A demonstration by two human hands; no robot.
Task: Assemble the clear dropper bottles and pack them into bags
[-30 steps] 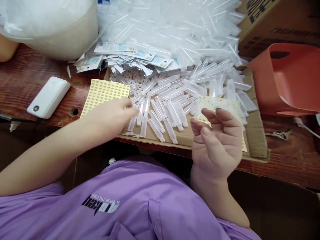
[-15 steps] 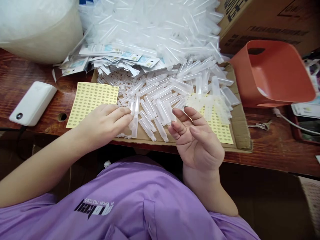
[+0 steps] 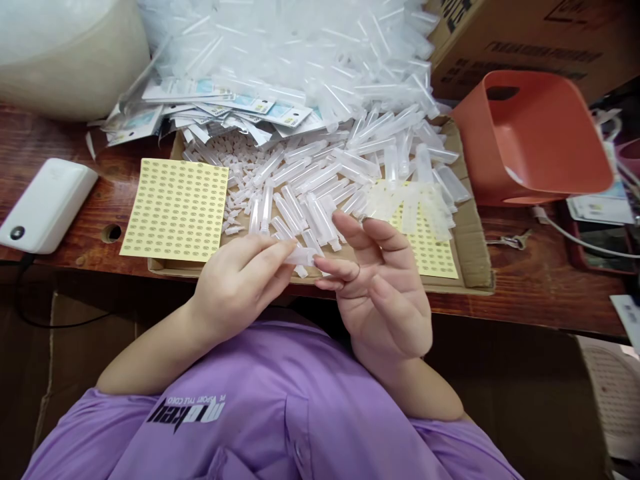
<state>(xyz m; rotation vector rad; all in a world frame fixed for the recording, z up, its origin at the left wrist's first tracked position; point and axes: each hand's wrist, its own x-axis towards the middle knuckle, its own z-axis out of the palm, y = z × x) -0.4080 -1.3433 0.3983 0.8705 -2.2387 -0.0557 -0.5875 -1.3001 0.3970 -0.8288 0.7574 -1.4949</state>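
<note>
My left hand [image 3: 243, 273] is closed on a small translucent plastic tube [image 3: 302, 256], held level above the front edge of the cardboard tray [image 3: 477, 257]. My right hand [image 3: 383, 287] is turned palm up, its fingers bent and apart. One of its lower fingertips is at the tube's right end; whether it presses on the tube I cannot tell. Behind the hands, several loose tubes [image 3: 320, 220] lie in the tray. Small white plastic pieces [image 3: 243, 160] are heaped to their left. A yellow sticker sheet [image 3: 175, 210] lies left of my left hand, and another sticker sheet [image 3: 430, 257] lies right of my right hand.
A big pile of clear tubes [image 3: 300, 47] rises at the back, with printed cards [image 3: 250, 103] at its foot. An orange bin [image 3: 493, 160] and keys [image 3: 515, 240] are on the right. On the left are a white power bank [image 3: 50, 203] and a large pale sack [image 3: 70, 60].
My left hand has come right and toward my body, with a tube now showing in its fingers. My right hand has moved slightly left and down, so the hands meet at the tube.
</note>
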